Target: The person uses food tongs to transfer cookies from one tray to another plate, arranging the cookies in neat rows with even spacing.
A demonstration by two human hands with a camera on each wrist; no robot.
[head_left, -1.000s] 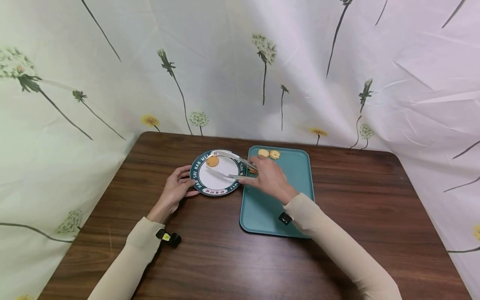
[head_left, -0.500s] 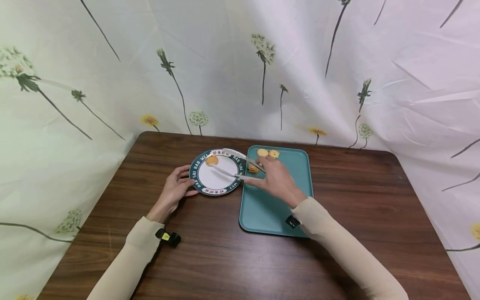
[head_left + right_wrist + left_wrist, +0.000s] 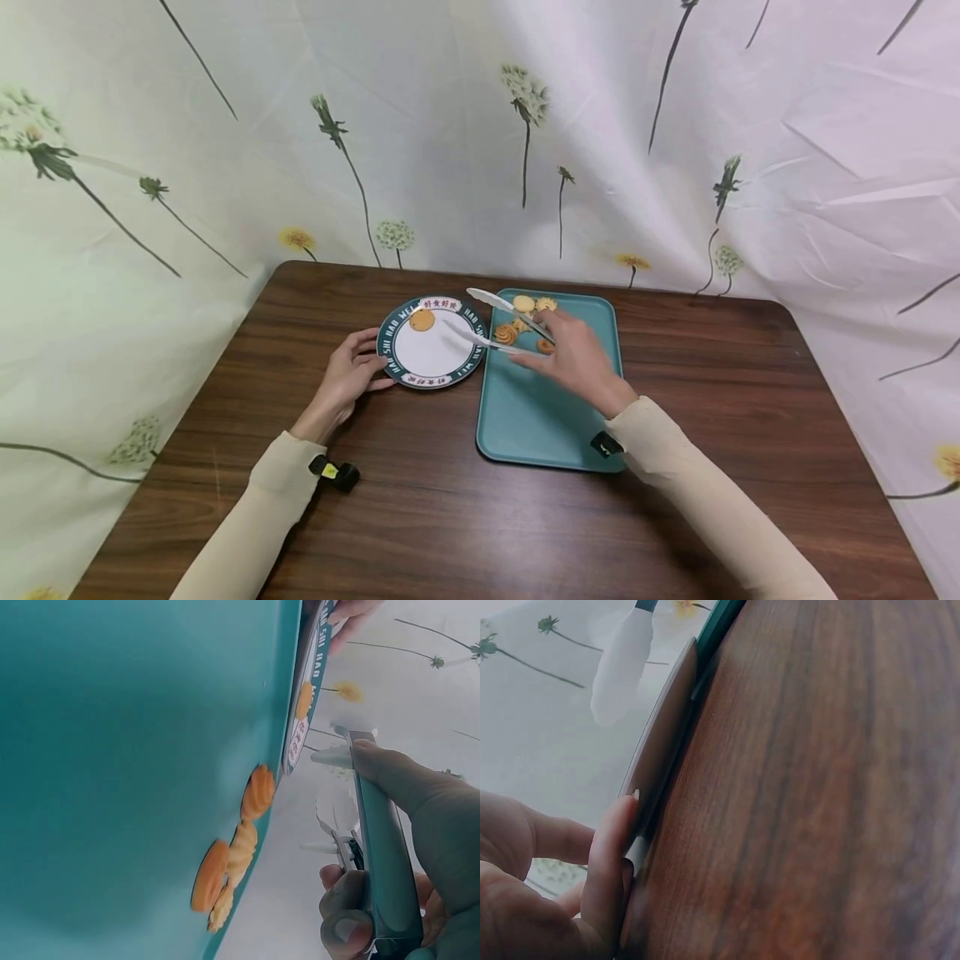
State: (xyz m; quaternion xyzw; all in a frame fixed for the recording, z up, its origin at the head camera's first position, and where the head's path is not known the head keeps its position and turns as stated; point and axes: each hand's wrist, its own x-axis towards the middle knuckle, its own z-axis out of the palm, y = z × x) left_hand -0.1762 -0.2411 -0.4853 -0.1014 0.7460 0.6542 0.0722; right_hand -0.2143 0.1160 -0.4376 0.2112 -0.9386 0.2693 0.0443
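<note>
My left hand (image 3: 347, 375) holds the left rim of a round plate (image 3: 429, 354), white with a dark green lettered border. In the left wrist view, fingers (image 3: 607, 862) lie against the plate's edge, low over the table. One round golden cookie (image 3: 422, 320) sits on the plate's upper left. My right hand (image 3: 577, 358) grips metal tongs (image 3: 486, 297) with white tips. Their arms are spread with nothing between them, above the gap between plate and tray. Several cookies, among them a swirled one (image 3: 259, 792) and a smooth oval one (image 3: 209, 876), lie on the teal tray (image 3: 528, 417).
The tray lies just right of the plate, its cookies gathered at the far left part. A dark wooden table (image 3: 405, 500) carries everything. Behind it hangs a white curtain (image 3: 450, 167) printed with dandelions. Each wrist wears a small black camera (image 3: 345, 477).
My right hand has drawn the tongs rightward, from over the plate towards the tray, uncovering more cookies there. The cookie stays on the plate. My left hand keeps its hold on the rim.
</note>
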